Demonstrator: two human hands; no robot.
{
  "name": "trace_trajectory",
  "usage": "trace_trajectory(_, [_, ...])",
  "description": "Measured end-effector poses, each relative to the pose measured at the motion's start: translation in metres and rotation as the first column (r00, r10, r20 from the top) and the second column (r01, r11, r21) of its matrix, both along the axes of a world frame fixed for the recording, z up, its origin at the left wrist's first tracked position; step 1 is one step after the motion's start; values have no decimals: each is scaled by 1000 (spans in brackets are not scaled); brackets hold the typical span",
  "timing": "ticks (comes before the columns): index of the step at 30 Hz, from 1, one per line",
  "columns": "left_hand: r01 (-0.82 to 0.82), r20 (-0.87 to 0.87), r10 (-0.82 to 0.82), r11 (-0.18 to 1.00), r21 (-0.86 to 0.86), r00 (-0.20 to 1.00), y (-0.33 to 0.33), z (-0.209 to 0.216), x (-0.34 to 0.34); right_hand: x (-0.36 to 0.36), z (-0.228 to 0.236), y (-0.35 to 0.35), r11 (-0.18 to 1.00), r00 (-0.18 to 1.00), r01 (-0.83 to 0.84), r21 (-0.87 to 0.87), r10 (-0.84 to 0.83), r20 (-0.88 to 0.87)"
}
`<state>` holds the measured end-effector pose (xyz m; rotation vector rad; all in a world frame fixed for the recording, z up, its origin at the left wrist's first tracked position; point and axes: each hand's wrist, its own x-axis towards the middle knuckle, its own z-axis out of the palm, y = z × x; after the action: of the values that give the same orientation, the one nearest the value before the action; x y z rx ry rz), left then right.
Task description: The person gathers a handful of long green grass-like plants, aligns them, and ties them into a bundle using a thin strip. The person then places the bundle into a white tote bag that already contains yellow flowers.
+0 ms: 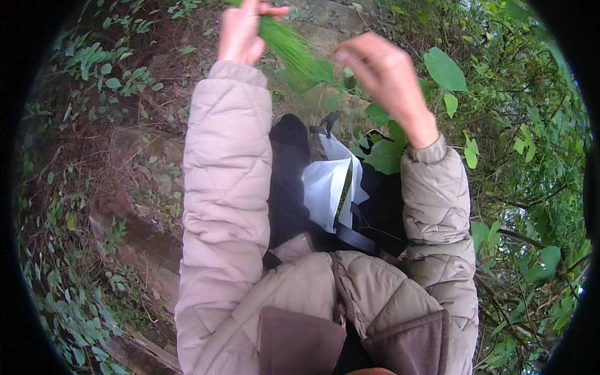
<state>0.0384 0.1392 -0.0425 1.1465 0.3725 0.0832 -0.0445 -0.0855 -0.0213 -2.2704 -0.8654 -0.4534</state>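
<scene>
So there's a grassy green bunch (290, 50) up top, gripped in the person's left hand (240, 32). The right hand (386, 72) is near its tips, curled but blurry, can't tell if it's pinching anything. White bag (325, 187) between the legs.

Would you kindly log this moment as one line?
left hand: holding green bundle | right hand: nearby, blurred, grip unclear | white bag: between legs

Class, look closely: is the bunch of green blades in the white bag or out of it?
Out: the left hand grips the green bunch, beyond the white bag.
</scene>
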Motion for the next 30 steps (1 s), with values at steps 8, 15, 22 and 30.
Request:
trace_trajectory(8, [409, 287, -293, 688, -599, 912, 76, -1, 8, 52, -180, -99, 545, 790, 38, -838, -530, -309])
trace_trajectory(15, [247, 113, -220, 887, -390, 969, 42, 5, 0, 83, -221, -137, 716, 579, -144, -683, -498, -645])
trace_trajectory(22, [388, 146, -365, 790, -475, 920, 13, -6, 3, 125, -88, -3, 959, 737, -137, 248, 266, -621])
trace_trajectory(30, [390, 211, -331, 715, -580, 920, -3, 11, -10, 59, 39, 36, 961, 947, 33, 276, 58, -315])
